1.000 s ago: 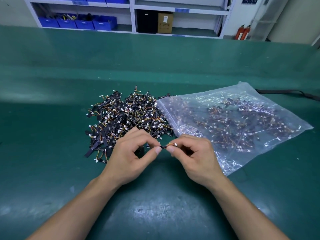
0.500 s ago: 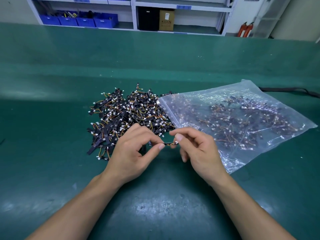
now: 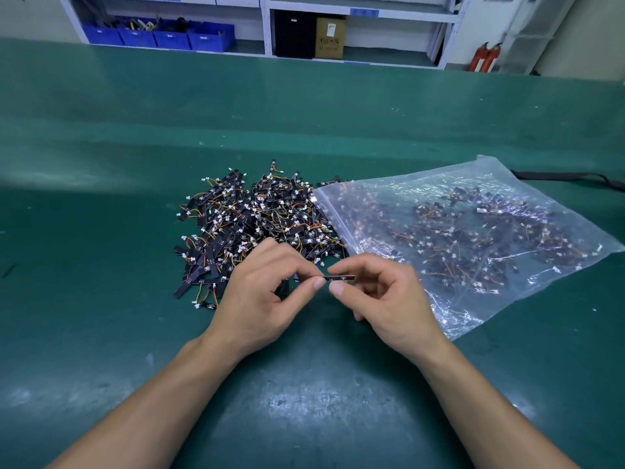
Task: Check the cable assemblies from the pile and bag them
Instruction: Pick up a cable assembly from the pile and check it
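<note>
While left hand [image 3: 260, 294] and right hand [image 3: 389, 299] pinch one cable assembly [image 3: 342, 277], box label [image 3: 330, 39] unreadable.

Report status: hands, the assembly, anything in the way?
Left hand and right hand both pinch one cable assembly over the mat. Loose pile left, part-filled clear bag right. Nothing blocks the bag.

Single head-worn wide-angle view, facing forward and down over the person's own forearms, which enter from the bottom edge. The left hand [image 3: 260, 292] and right hand [image 3: 389, 299] are close to the lens at mid-frame, pinching one cable assembly [image 3: 340, 277] between them. The pile [image 3: 250, 218] and bag [image 3: 473, 231] lie just beyond on the green table [image 3: 304, 113]; the top strip catches far shelving [image 3: 267, 25], small, with lens curvature.
</note>
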`<control>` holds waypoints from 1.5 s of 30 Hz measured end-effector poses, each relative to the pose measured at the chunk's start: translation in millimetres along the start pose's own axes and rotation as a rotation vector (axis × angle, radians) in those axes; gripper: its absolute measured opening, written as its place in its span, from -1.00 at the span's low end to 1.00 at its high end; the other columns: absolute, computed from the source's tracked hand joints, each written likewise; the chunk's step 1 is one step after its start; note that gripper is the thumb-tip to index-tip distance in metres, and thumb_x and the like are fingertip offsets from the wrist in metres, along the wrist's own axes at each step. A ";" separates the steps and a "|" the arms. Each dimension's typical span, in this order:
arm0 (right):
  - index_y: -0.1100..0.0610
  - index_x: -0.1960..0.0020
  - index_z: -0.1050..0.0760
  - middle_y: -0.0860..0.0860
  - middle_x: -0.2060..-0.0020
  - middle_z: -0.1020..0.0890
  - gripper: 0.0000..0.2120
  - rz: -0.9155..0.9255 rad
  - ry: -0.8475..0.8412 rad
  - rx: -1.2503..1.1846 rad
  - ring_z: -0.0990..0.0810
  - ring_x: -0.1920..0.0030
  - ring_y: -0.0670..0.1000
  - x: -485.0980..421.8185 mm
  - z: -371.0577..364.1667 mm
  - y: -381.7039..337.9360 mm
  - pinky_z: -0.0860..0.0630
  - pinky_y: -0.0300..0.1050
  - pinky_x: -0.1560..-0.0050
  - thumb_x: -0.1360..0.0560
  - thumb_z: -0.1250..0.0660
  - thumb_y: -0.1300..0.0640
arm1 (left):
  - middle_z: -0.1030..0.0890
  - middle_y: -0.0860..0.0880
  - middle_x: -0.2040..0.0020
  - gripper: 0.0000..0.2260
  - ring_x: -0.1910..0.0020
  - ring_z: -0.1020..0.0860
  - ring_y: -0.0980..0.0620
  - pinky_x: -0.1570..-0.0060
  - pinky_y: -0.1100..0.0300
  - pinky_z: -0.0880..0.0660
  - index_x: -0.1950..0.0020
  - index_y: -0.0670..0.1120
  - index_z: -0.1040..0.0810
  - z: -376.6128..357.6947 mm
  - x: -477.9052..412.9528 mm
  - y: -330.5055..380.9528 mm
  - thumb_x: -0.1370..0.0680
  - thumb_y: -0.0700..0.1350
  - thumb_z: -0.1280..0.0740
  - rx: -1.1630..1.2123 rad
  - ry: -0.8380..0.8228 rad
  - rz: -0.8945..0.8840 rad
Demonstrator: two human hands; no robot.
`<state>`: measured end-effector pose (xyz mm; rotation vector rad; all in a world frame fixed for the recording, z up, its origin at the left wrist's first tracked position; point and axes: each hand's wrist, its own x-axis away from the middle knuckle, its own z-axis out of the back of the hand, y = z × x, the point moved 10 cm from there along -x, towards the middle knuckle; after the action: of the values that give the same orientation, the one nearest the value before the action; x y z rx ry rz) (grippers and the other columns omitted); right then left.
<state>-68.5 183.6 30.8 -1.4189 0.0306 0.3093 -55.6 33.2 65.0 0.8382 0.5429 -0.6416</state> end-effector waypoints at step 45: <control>-0.02 0.08 -0.65 -0.23 0.29 -0.63 -0.87 0.246 0.108 0.257 -0.51 0.44 -0.07 6.3 11.6 -23.4 -0.36 -0.36 0.38 -0.43 -0.52 0.16 | -0.64 0.05 0.18 -0.89 0.15 -0.52 0.08 0.08 0.24 -0.39 0.12 -0.13 -0.69 5.4 -0.2 0.3 -0.54 -0.11 -0.45 0.057 0.056 0.024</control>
<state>-59.1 193.4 54.0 -1.1753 0.3245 0.4152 -54.6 29.1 68.3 0.9179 0.5668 -0.6151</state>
